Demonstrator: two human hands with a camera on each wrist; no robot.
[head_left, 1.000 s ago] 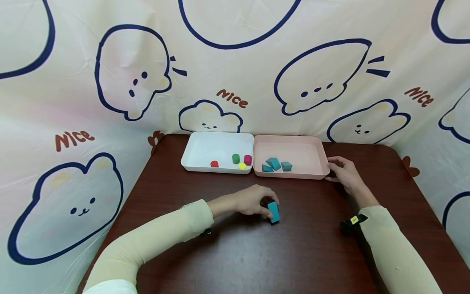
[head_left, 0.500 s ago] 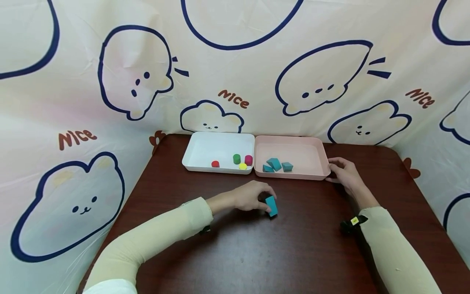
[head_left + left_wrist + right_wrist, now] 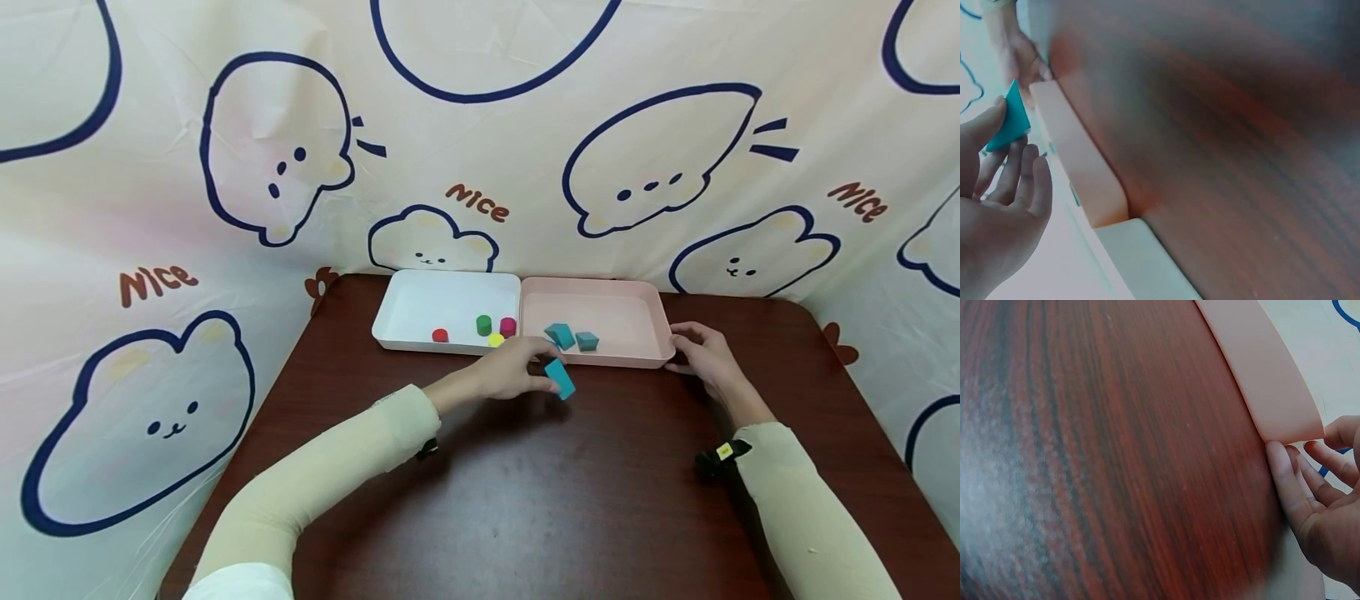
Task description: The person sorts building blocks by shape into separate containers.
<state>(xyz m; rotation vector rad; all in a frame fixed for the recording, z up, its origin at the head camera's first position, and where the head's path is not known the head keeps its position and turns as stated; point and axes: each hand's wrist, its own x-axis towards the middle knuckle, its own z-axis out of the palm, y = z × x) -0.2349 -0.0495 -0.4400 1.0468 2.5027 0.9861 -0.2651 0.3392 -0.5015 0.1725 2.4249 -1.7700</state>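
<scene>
My left hand (image 3: 513, 368) pinches a teal triangular block (image 3: 560, 379) between thumb and fingers, just in front of the pink tray (image 3: 630, 358). In the left wrist view the block (image 3: 1012, 125) shows a pointed, three-sided face, raised beside the tray's outer wall (image 3: 1079, 150). Inside the pink tray lie more teal blocks (image 3: 587, 341); one at the front left is mostly hidden behind my left fingers. At the tray's right front corner, my right hand (image 3: 705, 358) grips the edge, thumb low at the wall and a finger at the rim (image 3: 1321, 428).
A white tray (image 3: 420, 347) stands against the pink one's left side. It contains a red piece (image 3: 439, 335), a green cylinder (image 3: 483, 324), a magenta cylinder (image 3: 507, 327) and a yellow piece (image 3: 496, 340). Behind the dark wooden table (image 3: 600, 500) hangs a printed cloth (image 3: 525, 125).
My left hand has lifted the teal block from the table and carried it forward to the pink tray's front wall, tilting it. My right hand stays at the tray's corner.
</scene>
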